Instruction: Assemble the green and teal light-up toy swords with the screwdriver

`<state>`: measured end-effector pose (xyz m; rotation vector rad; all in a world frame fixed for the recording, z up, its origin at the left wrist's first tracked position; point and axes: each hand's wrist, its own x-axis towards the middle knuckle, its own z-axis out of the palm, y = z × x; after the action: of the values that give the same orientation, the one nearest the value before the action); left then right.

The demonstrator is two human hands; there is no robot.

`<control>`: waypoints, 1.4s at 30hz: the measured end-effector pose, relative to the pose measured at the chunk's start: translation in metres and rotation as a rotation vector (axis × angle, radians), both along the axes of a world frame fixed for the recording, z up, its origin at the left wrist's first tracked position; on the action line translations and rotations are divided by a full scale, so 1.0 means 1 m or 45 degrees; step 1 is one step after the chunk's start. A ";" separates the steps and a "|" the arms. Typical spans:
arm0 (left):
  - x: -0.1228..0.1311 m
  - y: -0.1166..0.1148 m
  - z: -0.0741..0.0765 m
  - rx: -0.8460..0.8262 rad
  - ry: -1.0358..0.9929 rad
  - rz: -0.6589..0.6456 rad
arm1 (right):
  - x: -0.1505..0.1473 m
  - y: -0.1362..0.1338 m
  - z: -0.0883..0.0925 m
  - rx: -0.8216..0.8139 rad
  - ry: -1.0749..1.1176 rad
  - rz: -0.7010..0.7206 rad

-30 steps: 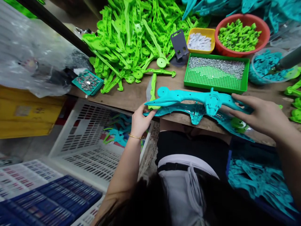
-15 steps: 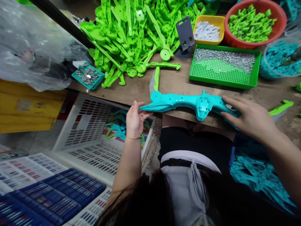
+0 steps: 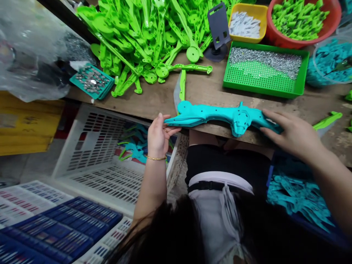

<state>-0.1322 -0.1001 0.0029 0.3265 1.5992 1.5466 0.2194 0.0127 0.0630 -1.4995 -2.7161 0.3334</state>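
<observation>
A long turquoise plastic toy body (image 3: 217,114) with a head-like bump lies along the front edge of the wooden table. My left hand (image 3: 160,135) grips its pointed left end between thumb and fingers. My right hand (image 3: 291,134) is closed over its right end, fingers on top and partly hiding it. A green strip with a pale grey blade (image 3: 180,88) sticks up from the left end. Another green piece with a grey blade (image 3: 328,121) shows just beyond my right hand; whether it is attached, I cannot tell.
Behind lie a heap of bright green parts (image 3: 154,33), a dark stand (image 3: 219,27), and a green tray (image 3: 264,90) of small metal pieces. A turquoise tray (image 3: 106,82) sits left. Below are a white crate (image 3: 90,143) and a blue bin (image 3: 271,176) of turquoise parts.
The view has shifted slightly, so the table items sit a little higher in the picture. Both hands keep their hold on the turquoise toy body, which has hardly moved.
</observation>
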 end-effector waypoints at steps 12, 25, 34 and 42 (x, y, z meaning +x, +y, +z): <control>0.001 -0.001 -0.001 0.032 -0.010 0.001 | 0.003 -0.005 0.004 -0.022 -0.037 -0.042; 0.004 0.000 0.001 0.110 -0.090 -0.036 | -0.008 -0.005 0.017 -0.036 -0.228 -0.067; 0.005 0.000 -0.004 0.182 -0.105 -0.037 | 0.000 0.005 0.021 -0.002 -0.251 -0.004; 0.008 -0.001 -0.012 0.163 0.065 -0.077 | -0.004 -0.009 0.014 0.297 -0.380 0.098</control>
<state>-0.1241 -0.1007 -0.0087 0.4838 1.5184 1.6090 0.2159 0.0034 0.0773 -1.4868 -2.9104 -0.2199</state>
